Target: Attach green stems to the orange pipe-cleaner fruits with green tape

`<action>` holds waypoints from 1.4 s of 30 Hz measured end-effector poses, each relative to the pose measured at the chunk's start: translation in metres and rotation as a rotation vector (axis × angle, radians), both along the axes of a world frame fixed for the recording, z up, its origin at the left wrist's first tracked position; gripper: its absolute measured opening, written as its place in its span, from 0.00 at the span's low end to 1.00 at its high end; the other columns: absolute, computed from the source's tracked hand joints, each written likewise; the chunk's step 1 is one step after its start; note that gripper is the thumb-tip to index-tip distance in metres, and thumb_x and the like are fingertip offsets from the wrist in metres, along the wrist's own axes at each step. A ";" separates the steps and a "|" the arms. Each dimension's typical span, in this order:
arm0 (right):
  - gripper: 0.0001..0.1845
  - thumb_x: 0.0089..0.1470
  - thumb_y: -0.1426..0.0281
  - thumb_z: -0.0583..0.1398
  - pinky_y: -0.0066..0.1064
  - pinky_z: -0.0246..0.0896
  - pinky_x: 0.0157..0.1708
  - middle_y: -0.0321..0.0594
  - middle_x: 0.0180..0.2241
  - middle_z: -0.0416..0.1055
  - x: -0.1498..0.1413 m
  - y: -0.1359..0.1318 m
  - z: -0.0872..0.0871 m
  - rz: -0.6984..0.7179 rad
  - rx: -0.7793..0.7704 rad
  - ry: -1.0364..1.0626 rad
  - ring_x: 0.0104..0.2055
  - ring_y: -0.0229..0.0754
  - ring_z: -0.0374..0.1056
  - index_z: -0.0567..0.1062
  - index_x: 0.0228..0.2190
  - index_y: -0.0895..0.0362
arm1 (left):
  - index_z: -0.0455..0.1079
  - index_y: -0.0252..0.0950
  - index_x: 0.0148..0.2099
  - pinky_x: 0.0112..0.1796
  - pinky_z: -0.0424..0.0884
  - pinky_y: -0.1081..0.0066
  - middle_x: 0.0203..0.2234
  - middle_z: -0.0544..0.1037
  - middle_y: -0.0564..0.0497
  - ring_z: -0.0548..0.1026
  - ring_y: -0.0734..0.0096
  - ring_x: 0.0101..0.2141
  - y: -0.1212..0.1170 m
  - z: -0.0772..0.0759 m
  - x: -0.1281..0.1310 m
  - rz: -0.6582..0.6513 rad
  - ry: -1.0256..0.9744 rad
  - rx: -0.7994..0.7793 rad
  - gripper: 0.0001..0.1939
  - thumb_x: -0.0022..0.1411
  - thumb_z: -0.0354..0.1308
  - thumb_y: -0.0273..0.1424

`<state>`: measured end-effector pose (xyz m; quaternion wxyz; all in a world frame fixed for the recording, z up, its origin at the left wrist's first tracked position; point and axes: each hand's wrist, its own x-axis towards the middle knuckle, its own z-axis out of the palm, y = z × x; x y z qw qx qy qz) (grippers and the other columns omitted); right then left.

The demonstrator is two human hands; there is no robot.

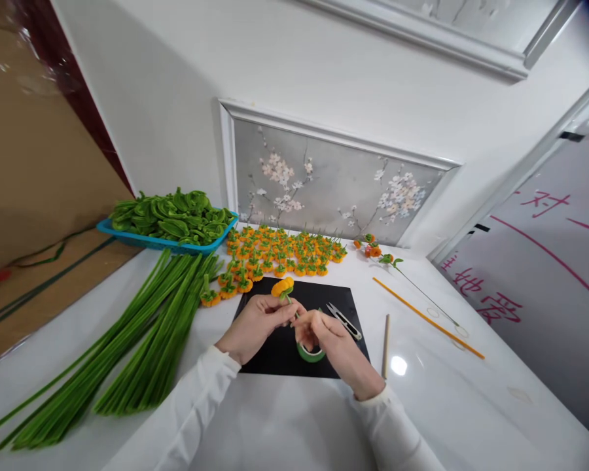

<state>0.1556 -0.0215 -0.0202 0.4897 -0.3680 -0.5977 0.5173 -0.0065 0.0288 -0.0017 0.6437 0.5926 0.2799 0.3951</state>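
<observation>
My left hand [260, 325] is closed, pinching an orange fuzzy craft flower [282, 286] just below its head, which tilts up to the left. My right hand [334, 337] is closed with its fingertips at the flower's thin green stem, close to the left fingertips. Under the right fingers shows a roll of green tape [311, 356]; whether it is held or rests on the black mat [269, 360] cannot be made out. Thread snips [344, 320] lie on the mat, right of my right hand.
Many orange flower heads [285, 252] stand in rows behind the mat. At left are green chenille stems [147, 353] and a blue tray [196, 248] of green leaves. A wooden stick [385, 347], orange stem [427, 317] and finished flower sprig [370, 250] lie right.
</observation>
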 end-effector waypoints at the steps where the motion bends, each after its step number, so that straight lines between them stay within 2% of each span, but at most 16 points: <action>1: 0.22 0.63 0.58 0.46 0.28 0.54 0.28 0.39 0.28 0.67 0.001 0.001 0.000 -0.019 0.007 -0.007 0.27 0.35 0.58 0.71 0.33 0.58 | 0.77 0.32 0.31 0.30 0.63 0.74 0.25 0.76 0.50 0.68 0.75 0.27 0.001 -0.002 0.000 0.023 -0.001 -0.033 0.08 0.56 0.61 0.32; 6: 0.17 0.58 0.59 0.54 0.26 0.54 0.27 0.36 0.25 0.67 0.002 0.003 -0.003 -0.145 0.055 -0.154 0.25 0.34 0.58 0.72 0.28 0.59 | 0.78 0.32 0.30 0.30 0.62 0.75 0.24 0.74 0.51 0.66 0.76 0.27 -0.001 -0.006 0.002 0.032 -0.009 -0.088 0.09 0.55 0.62 0.33; 9: 0.15 0.56 0.61 0.57 0.26 0.52 0.23 0.34 0.21 0.65 -0.003 0.002 -0.003 -0.233 0.070 -0.241 0.22 0.34 0.56 0.72 0.25 0.59 | 0.79 0.33 0.30 0.34 0.65 0.73 0.29 0.76 0.48 0.70 0.71 0.32 -0.004 -0.005 0.006 0.050 -0.010 -0.080 0.08 0.54 0.63 0.33; 13: 0.13 0.57 0.67 0.55 0.27 0.54 0.26 0.35 0.22 0.67 -0.007 -0.003 0.002 -0.323 0.237 -0.385 0.24 0.35 0.60 0.73 0.24 0.58 | 0.78 0.33 0.26 0.39 0.67 0.70 0.35 0.77 0.46 0.71 0.66 0.38 -0.008 -0.003 0.009 0.082 -0.035 -0.104 0.07 0.51 0.64 0.33; 18: 0.10 0.56 0.73 0.56 0.28 0.56 0.29 0.36 0.24 0.68 -0.008 -0.003 0.003 -0.438 0.436 -0.539 0.27 0.37 0.63 0.71 0.24 0.56 | 0.77 0.34 0.26 0.42 0.66 0.69 0.32 0.77 0.49 0.71 0.69 0.36 -0.010 -0.006 0.012 0.154 -0.088 -0.117 0.05 0.48 0.67 0.31; 23: 0.13 0.57 0.73 0.54 0.28 0.52 0.26 0.35 0.21 0.64 -0.009 0.000 -0.008 -0.524 0.526 -0.694 0.24 0.37 0.60 0.67 0.21 0.56 | 0.75 0.34 0.28 0.37 0.66 0.71 0.26 0.73 0.52 0.69 0.72 0.32 -0.012 -0.013 0.018 0.234 -0.048 -0.031 0.05 0.50 0.65 0.30; 26: 0.15 0.57 0.76 0.51 0.29 0.50 0.26 0.37 0.20 0.64 -0.010 0.001 -0.012 -0.519 0.552 -0.752 0.24 0.38 0.60 0.67 0.21 0.56 | 0.73 0.33 0.25 0.32 0.66 0.73 0.25 0.70 0.53 0.67 0.74 0.29 -0.013 -0.010 0.020 0.258 -0.040 0.027 0.06 0.50 0.65 0.30; 29: 0.14 0.58 0.76 0.49 0.28 0.52 0.26 0.38 0.22 0.67 -0.010 0.001 -0.013 -0.468 0.526 -0.723 0.25 0.37 0.62 0.68 0.23 0.57 | 0.73 0.34 0.28 0.28 0.65 0.74 0.25 0.69 0.54 0.65 0.76 0.26 -0.013 -0.005 0.019 0.207 -0.028 0.070 0.05 0.51 0.64 0.30; 34: 0.15 0.61 0.73 0.49 0.27 0.54 0.26 0.37 0.23 0.69 -0.011 0.001 -0.012 -0.414 0.444 -0.717 0.26 0.37 0.64 0.69 0.24 0.57 | 0.75 0.35 0.30 0.30 0.68 0.73 0.34 0.71 0.48 0.68 0.71 0.31 -0.010 0.000 0.014 0.133 -0.016 0.153 0.05 0.55 0.61 0.31; 42: 0.14 0.58 0.78 0.48 0.29 0.54 0.26 0.39 0.24 0.68 -0.010 0.002 -0.017 -0.480 0.555 -0.783 0.26 0.39 0.64 0.68 0.25 0.56 | 0.76 0.34 0.29 0.28 0.70 0.72 0.38 0.73 0.46 0.69 0.73 0.27 -0.013 0.000 0.015 0.155 -0.033 0.134 0.07 0.52 0.63 0.34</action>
